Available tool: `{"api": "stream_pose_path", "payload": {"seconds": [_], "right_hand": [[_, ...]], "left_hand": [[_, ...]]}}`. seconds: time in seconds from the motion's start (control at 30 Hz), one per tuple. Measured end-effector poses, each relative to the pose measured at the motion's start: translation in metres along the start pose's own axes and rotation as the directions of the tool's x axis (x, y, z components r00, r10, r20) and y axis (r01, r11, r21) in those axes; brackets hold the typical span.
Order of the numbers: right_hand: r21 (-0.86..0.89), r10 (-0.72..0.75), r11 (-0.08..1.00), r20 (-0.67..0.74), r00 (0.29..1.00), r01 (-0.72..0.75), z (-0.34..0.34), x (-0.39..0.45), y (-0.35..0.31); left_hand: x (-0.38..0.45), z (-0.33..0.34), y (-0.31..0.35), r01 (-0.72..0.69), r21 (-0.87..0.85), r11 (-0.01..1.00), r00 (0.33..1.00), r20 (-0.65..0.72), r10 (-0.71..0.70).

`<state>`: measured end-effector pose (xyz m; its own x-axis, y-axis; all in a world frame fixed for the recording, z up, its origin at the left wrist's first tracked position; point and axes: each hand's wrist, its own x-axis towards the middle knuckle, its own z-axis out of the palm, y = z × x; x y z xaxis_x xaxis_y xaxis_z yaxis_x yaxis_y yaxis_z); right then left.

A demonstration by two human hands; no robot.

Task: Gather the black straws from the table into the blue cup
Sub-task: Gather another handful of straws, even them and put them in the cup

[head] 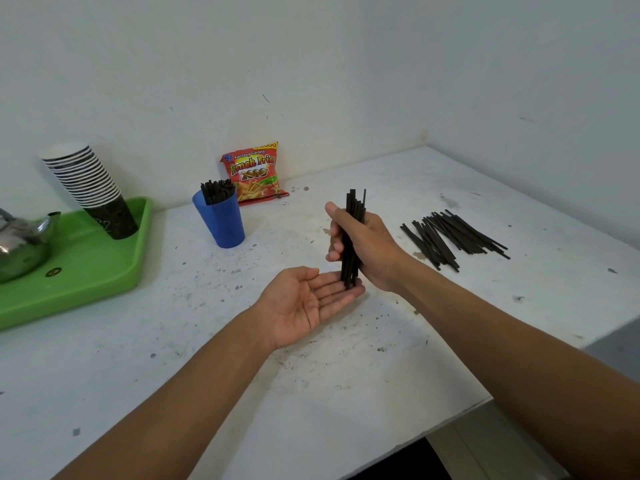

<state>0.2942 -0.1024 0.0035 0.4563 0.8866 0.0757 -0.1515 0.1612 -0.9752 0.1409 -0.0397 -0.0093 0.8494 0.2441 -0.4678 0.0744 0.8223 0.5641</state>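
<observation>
My right hand (pixel 369 249) is shut around an upright bundle of black straws (pixel 355 209) over the middle of the table. The bundle's lower ends rest on the fingers of my left hand (pixel 304 304), which lies palm up and flat beneath it. A blue cup (pixel 221 221) stands to the left near the wall, with several black straws (pixel 216 192) sticking out of it. A loose pile of black straws (pixel 450 239) lies on the table to the right of my right hand.
A red snack bag (pixel 254 173) leans on the wall behind the cup. At far left a green tray (pixel 86 268) carries a stack of paper cups (pixel 90 192) and a metal kettle (pixel 20 244). The white table (pixel 242 375) ends at front right.
</observation>
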Motion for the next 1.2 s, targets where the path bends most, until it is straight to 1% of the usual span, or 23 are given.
{"api": "stream_pose_path", "payload": {"seconds": [0.13,0.23,0.33,0.4,0.47,0.5,0.57,0.6,0.63,0.67,0.7,0.77,0.97,1.1,1.2], "right_hand": [[-0.082,0.008,0.997,-0.016,1.0,-0.01,0.003,0.001,0.002],[-0.058,-0.006,0.998,-0.059,0.998,0.003,0.011,0.007,-0.001],[-0.052,-0.028,0.998,-0.101,0.995,0.023,0.025,0.02,-0.006],[-0.055,-0.038,0.998,-0.129,0.991,0.031,0.037,0.031,-0.008],[-0.028,-0.039,0.999,-0.145,0.989,0.035,0.053,0.044,-0.011],[-0.013,-0.039,0.999,-0.146,0.988,0.038,0.061,0.051,-0.012],[-0.012,-0.05,0.999,-0.138,0.989,0.049,0.079,0.065,-0.016],[-0.019,-0.063,0.998,-0.135,0.989,0.061,0.088,0.072,-0.019],[-0.019,-0.076,0.997,-0.137,0.988,0.074,0.096,0.079,-0.021],[-0.01,-0.083,0.997,-0.138,0.987,0.083,0.103,0.087,-0.024],[-0.002,-0.086,0.996,-0.136,0.987,0.087,0.11,0.095,-0.027],[0.002,-0.088,0.996,-0.121,0.989,0.089,0.123,0.11,-0.035],[0.015,-0.122,0.992,-0.074,0.99,0.124,0.16,0.149,-0.046],[-0.087,-0.117,0.99,-0.052,0.992,0.112,0.178,0.169,-0.045],[-0.209,-0.103,0.973,-0.002,0.995,0.1,0.181,0.181,-0.033]], "left_hand": [[-0.002,-0.004,0.003,0.0,-0.009,1.0,1.0,-0.016,0.0],[-0.006,-0.01,0.01,-0.015,0.003,1.0,0.999,-0.048,0.015],[-0.014,-0.02,0.027,-0.064,0.062,0.996,0.986,-0.149,0.072],[-0.02,-0.029,0.041,-0.122,0.144,0.982,0.953,-0.261,0.157],[-0.025,-0.04,0.057,-0.204,0.216,0.955,0.88,-0.386,0.276],[-0.027,-0.046,0.065,-0.241,0.263,0.934,0.826,-0.45,0.34],[-0.031,-0.057,0.08,-0.276,0.394,0.877,0.69,-0.554,0.466],[-0.032,-0.062,0.087,-0.27,0.48,0.835,0.617,-0.579,0.533],[-0.033,-0.068,0.093,-0.247,0.578,0.778,0.551,-0.577,0.603],[-0.033,-0.073,0.1,-0.216,0.67,0.71,0.501,-0.548,0.67],[-0.033,-0.077,0.105,-0.192,0.742,0.643,0.47,-0.505,0.724],[-0.029,-0.085,0.118,-0.176,0.82,0.545,0.445,-0.427,0.787],[-0.005,-0.11,0.154,-0.178,0.899,0.4,0.465,-0.281,0.839],[0.004,-0.12,0.162,-0.25,0.9,0.358,0.491,-0.201,0.848],[0.009,-0.127,0.163,-0.306,0.906,0.294,0.485,-0.118,0.867]]}}
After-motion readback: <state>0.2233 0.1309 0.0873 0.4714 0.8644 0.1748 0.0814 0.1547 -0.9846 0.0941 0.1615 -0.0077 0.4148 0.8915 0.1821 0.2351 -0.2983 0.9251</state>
